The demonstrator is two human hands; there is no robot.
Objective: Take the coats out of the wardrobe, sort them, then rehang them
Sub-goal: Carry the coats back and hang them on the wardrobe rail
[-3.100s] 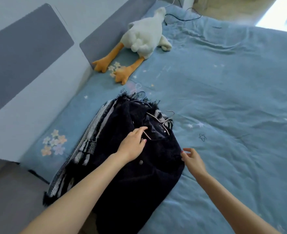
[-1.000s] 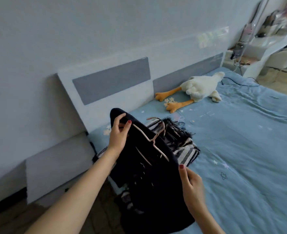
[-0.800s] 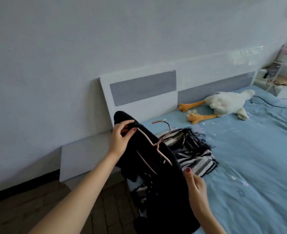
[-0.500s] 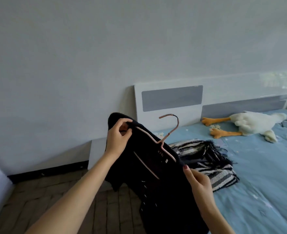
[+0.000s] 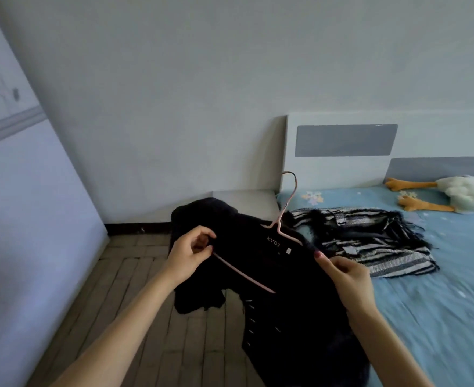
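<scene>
Two coats are in view: one black coat point(image 5: 294, 277) and one black-and-white striped coat point(image 5: 370, 241). One pink hanger point(image 5: 282, 216) shows (any hanger inside the striped one cannot be made out). Two hands appear, a left hand point(image 5: 187, 254) and a right hand point(image 5: 344, 275). There is one plush goose point(image 5: 464, 194), one bed point(image 5: 431, 303) and one headboard point(image 5: 342, 163).

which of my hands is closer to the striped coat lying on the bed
Right. The right hand holds the black coat just beside the striped coat; the left hand grips the far shoulder.
</scene>
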